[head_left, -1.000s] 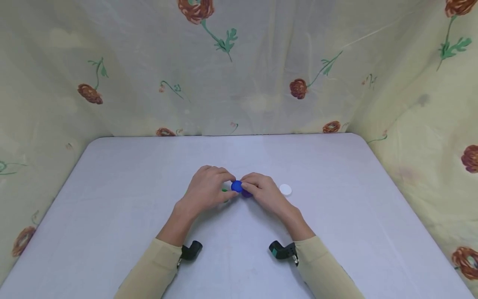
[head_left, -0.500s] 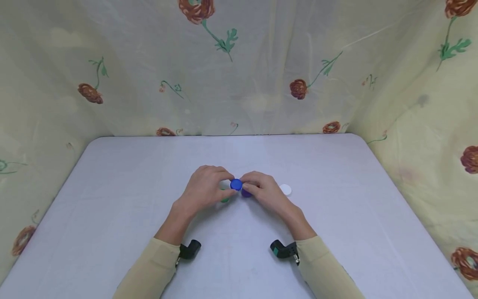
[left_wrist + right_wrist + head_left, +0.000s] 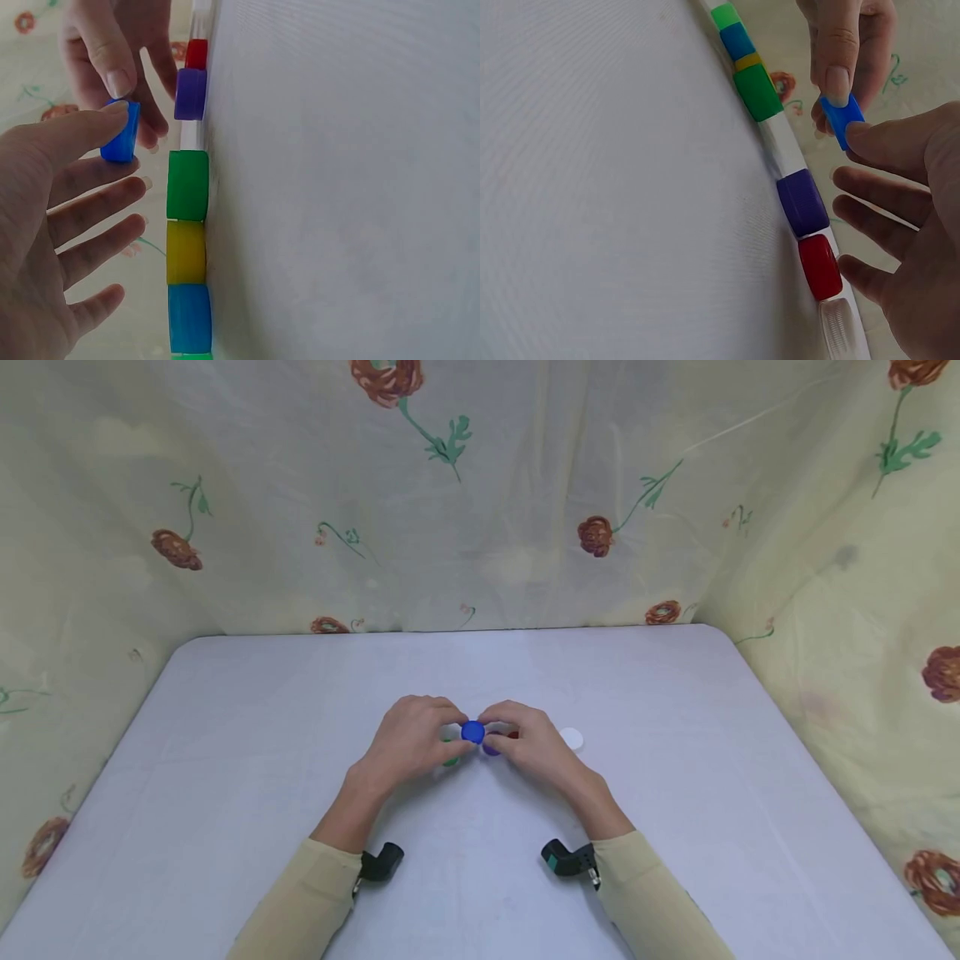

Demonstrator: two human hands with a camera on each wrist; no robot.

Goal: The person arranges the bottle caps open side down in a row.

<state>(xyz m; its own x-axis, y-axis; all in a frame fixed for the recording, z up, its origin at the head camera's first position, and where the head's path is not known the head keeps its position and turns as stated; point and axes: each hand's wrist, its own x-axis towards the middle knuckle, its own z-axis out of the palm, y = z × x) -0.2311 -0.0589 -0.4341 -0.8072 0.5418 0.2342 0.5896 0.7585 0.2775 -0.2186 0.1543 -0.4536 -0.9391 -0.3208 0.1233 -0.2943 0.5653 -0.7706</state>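
Observation:
A small round blue bottle cap [image 3: 472, 732] is raised off the table between both hands. My left hand [image 3: 408, 739] pinches its left side with thumb and forefinger; the other left fingers are spread in the left wrist view. From the opposite side my right hand [image 3: 536, 747] holds the cap's edge between thumb and fingertips. Beneath the hands, a row of caps lies on the table: green [image 3: 187, 185], yellow [image 3: 186, 252] and another blue cap [image 3: 190, 318] towards the left, purple [image 3: 803, 202] and red [image 3: 820, 267] towards the right.
A white cap [image 3: 572, 740] lies just right of my right hand. At the row's left end is a light green cap [image 3: 724, 15]. The white table [image 3: 480, 877] backs onto a flowered curtain [image 3: 495, 510].
The blue cap has shifted slightly left, and its flat face turned more towards the head camera. My right thumb and fingers have spread a little, baring part of the red cap beneath.

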